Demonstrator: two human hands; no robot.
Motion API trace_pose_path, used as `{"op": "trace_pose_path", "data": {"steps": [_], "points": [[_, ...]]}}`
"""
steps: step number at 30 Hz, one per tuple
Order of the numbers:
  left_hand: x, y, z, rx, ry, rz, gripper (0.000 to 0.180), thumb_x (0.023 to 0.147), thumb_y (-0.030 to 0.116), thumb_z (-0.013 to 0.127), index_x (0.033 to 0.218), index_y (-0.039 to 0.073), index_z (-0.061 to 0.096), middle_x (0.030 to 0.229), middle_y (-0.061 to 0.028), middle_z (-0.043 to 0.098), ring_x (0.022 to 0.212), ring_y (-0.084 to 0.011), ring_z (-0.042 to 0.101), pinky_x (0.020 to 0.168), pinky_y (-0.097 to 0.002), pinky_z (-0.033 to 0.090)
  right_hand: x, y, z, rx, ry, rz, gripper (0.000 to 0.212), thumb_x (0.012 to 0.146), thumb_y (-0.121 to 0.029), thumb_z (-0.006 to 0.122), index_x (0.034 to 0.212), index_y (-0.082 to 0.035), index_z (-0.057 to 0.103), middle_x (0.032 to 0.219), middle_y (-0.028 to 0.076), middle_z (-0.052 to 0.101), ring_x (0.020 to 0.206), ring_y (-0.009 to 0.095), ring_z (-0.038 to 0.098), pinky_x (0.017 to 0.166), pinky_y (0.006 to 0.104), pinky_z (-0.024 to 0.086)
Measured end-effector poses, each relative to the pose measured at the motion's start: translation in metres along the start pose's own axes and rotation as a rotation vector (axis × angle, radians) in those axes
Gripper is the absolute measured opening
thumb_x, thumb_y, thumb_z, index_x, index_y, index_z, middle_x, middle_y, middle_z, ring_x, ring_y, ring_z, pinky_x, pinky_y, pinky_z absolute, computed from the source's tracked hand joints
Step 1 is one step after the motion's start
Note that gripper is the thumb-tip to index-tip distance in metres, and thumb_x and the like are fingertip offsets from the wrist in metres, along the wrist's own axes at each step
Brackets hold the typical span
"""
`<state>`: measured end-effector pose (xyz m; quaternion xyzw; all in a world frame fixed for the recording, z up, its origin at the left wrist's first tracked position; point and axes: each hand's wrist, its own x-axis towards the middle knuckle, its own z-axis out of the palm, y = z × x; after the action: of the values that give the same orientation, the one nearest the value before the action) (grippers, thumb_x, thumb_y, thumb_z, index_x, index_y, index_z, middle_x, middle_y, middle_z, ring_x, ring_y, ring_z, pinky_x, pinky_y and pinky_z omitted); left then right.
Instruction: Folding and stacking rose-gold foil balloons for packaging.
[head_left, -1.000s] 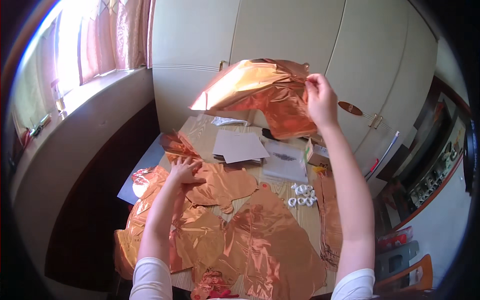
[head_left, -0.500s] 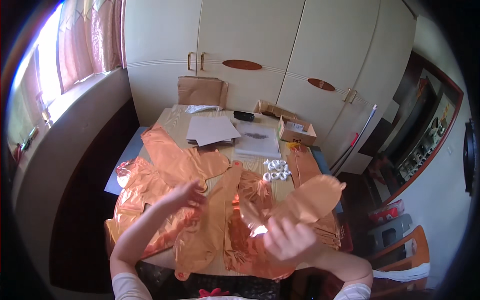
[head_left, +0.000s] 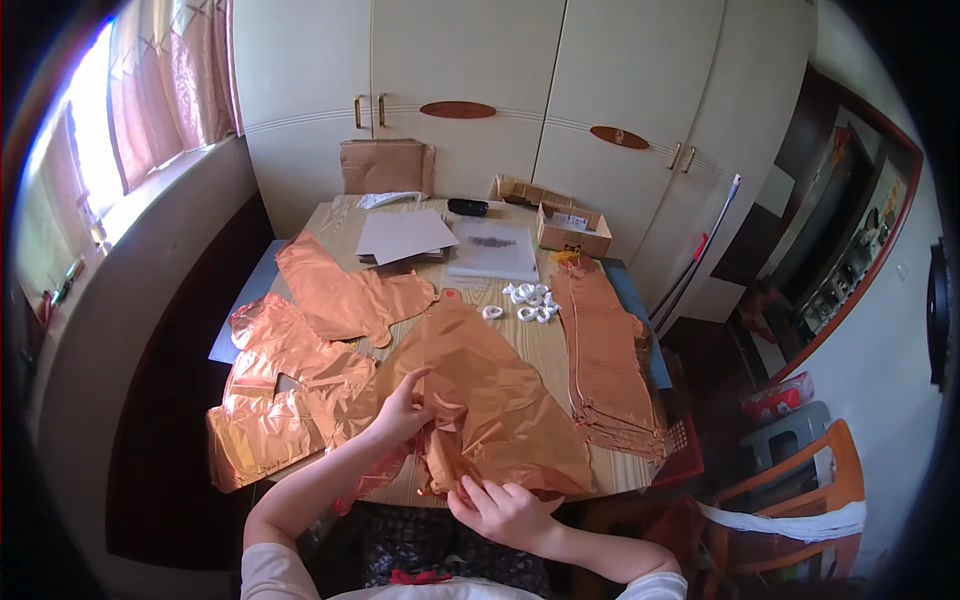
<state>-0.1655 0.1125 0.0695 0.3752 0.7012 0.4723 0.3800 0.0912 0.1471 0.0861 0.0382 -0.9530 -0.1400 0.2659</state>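
A deflated rose-gold foil balloon [head_left: 500, 390] lies across the near middle of the table, with its near part bunched up. My left hand [head_left: 405, 408] pinches the folded foil at its left side. At the near edge my right hand [head_left: 503, 508] has its thumb and fingers closed on the same crumpled foil. To the left of my left arm lies a crinkled heap of foil balloons [head_left: 290, 375]. Another flat foil balloon [head_left: 340, 290] is spread just beyond that heap. A neat stack of flat foil balloons [head_left: 605, 340] lies along the table's right side.
Several small white rolls [head_left: 530, 300] sit beyond the balloon. Farther back are white sheets [head_left: 405, 236], a clear plastic packet [head_left: 493, 262], a black case [head_left: 468, 207] and an open cardboard box [head_left: 573, 230]. A wooden chair [head_left: 845, 470] stands at the right.
Both hands have come down and together onto the near foil. The foil my right hand held up at the right now lies spread in the middle, and the right-hand stack shows fully.
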Motion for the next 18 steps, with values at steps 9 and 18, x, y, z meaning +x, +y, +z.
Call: {"op": "trace_pose_path", "data": {"steps": [9, 18], "points": [[0.017, -0.027, -0.006, 0.341, 0.026, 0.090, 0.041, 0.087, 0.012, 0.058, 0.127, 0.004, 0.057, 0.099, -0.0161, 0.068, 0.083, -0.0219, 0.069, 0.074, -0.0330, 0.055, 0.025, 0.084, 0.037, 0.544, -0.127, 0.171, 0.028, 0.088, -0.029, 0.062, 0.112, -0.015, 0.064, 0.100, 0.008, 0.068, 0.081, 0.027, 0.067, 0.068, 0.0385, 0.056], [0.037, -0.018, -0.015, 0.503, -0.109, 0.180, 0.045, 0.082, 0.011, 0.061, 0.127, 0.007, 0.058, 0.107, -0.0189, 0.068, 0.100, -0.0323, 0.067, 0.085, -0.0380, 0.053, 0.072, 0.242, 0.198, 0.200, -0.113, 0.423, 0.029, 0.092, -0.017, 0.050, 0.117, -0.014, 0.065, 0.126, 0.001, 0.063, 0.121, 0.019, 0.054, 0.106, 0.0428, 0.036]]}}
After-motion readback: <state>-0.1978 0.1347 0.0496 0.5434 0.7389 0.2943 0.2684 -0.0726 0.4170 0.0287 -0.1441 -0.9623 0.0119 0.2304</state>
